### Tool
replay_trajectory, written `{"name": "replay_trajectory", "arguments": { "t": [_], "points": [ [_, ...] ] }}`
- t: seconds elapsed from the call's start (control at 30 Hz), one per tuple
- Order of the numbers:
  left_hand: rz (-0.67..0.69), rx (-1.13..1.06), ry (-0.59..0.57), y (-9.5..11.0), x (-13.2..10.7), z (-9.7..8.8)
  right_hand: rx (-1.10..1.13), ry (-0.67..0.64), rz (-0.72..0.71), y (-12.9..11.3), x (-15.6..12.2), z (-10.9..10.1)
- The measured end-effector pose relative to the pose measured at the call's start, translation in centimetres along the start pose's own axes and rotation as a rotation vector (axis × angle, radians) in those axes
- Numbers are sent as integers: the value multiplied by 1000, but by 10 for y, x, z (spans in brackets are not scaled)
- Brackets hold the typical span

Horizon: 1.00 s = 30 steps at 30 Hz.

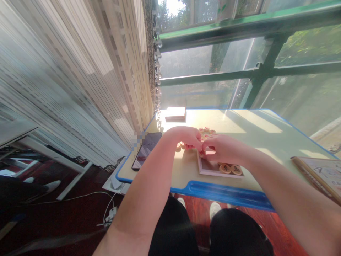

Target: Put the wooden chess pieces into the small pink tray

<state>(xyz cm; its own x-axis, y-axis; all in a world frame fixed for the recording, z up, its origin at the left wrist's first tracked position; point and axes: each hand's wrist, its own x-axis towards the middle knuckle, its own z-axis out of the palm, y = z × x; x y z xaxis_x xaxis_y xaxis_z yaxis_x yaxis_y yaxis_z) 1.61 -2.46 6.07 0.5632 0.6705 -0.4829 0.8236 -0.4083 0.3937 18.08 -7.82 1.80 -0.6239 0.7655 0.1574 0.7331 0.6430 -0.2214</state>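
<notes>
My left hand [189,136] reaches in with its fingers curled down at the left edge of a shallow box [209,165]; what lies under those fingers is hidden. My right hand [217,145] bends over the box, thumb and forefinger closed on a round wooden xiangqi piece [201,154] with red marking. The fingertips of both hands meet there. Two dark-marked xiangqi pieces [230,169] sit in the box's near right corner. Beyond the hands is a cluster of red-marked pieces [206,130]. A few more pieces [180,145] lie left of my left hand.
The pale table [183,170] has a blue rim and a blue tray edge [226,193] at the front. A phone [145,153] lies left, a small box-like block [175,113] at the back, and a flat printed box [319,174] at right. A curtain [117,71] hangs at left.
</notes>
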Motion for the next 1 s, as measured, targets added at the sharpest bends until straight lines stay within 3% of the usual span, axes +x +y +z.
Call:
{"name": "replay_trajectory", "arguments": {
  "t": [1.0],
  "points": [
    [8, 100, 222, -4, 3, 3, 29, -45, 68, -4, -2, -6]
  ]
}}
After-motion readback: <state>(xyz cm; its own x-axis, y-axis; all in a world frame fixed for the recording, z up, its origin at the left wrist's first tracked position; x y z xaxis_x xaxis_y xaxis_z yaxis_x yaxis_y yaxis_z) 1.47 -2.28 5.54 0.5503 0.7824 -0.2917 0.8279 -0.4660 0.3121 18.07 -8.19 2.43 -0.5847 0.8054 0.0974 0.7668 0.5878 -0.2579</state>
